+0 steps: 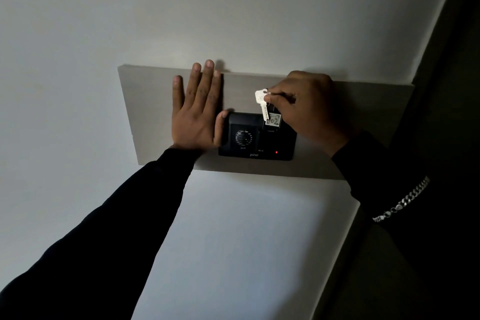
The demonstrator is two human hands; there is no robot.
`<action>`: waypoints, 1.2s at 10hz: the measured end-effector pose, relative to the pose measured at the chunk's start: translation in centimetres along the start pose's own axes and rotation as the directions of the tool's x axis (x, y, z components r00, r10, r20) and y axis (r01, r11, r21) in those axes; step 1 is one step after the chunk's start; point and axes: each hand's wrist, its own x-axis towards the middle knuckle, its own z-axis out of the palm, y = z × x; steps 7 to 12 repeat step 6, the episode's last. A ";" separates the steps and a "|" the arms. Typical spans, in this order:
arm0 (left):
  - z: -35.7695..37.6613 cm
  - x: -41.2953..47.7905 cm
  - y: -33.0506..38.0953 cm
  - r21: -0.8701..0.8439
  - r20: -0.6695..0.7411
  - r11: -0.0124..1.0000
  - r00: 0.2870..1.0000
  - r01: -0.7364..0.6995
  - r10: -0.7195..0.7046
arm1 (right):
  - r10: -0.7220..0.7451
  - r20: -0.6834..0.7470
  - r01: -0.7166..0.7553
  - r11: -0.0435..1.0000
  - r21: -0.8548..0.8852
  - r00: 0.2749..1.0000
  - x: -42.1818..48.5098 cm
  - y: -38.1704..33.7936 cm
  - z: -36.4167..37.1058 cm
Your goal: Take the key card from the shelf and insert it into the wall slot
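A black wall unit [249, 138] with a round speaker grille and a small red light [276, 152] is fixed to a pale wooden panel [150, 117]. My right hand [309, 109] pinches a key ring with a silver key [262, 105] and a dark key card carrying a white label [274, 120]. The card stands upright at the slot on the unit's upper right; how deep it sits is hidden. My left hand [196, 109] lies flat on the panel, fingers spread, thumb touching the unit's left edge.
The room is dim. A plain white wall [233, 8] surrounds the panel. A dark surface or door edge [446, 60] runs down the right side. A silver chain [402, 205] hangs at the lower right against dark clothing.
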 end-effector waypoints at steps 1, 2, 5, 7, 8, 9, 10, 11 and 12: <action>0.0 0.0 -0.1 0.000 -0.001 1.000 1.000 -0.003 0.003 | -0.006 -0.019 0.006 1.000 -0.007 1.000 -0.9 -0.2 0.6; -0.2 0.1 0.1 0.008 0.018 1.000 1.000 0.008 -0.008 | -0.013 -0.049 0.011 0.999 -0.049 0.999 -2.0 -0.7 1.0; -3.7 1.0 1.6 -0.166 0.242 0.985 0.970 0.043 -0.001 | 0.083 0.021 -0.083 0.997 -0.013 0.996 -4.0 -1.9 -0.3; -5.6 4.4 1.4 -0.274 0.232 0.962 0.970 -0.005 0.071 | 0.110 -0.154 -0.111 0.994 0.004 0.982 -3.3 -3.8 -3.1; -5.6 4.4 1.4 -0.274 0.232 0.962 0.970 -0.005 0.071 | 0.110 -0.154 -0.111 0.994 0.004 0.982 -3.3 -3.8 -3.1; -5.6 4.4 1.4 -0.274 0.232 0.962 0.970 -0.005 0.071 | 0.110 -0.154 -0.111 0.994 0.004 0.982 -3.3 -3.8 -3.1; -5.6 4.4 1.4 -0.274 0.232 0.962 0.970 -0.005 0.071 | 0.110 -0.154 -0.111 0.994 0.004 0.982 -3.3 -3.8 -3.1; -5.6 4.4 1.4 -0.274 0.232 0.962 0.970 -0.005 0.071 | 0.110 -0.154 -0.111 0.994 0.004 0.982 -3.3 -3.8 -3.1; -5.6 4.4 1.4 -0.274 0.232 0.962 0.970 -0.005 0.071 | 0.110 -0.154 -0.111 0.994 0.004 0.982 -3.3 -3.8 -3.1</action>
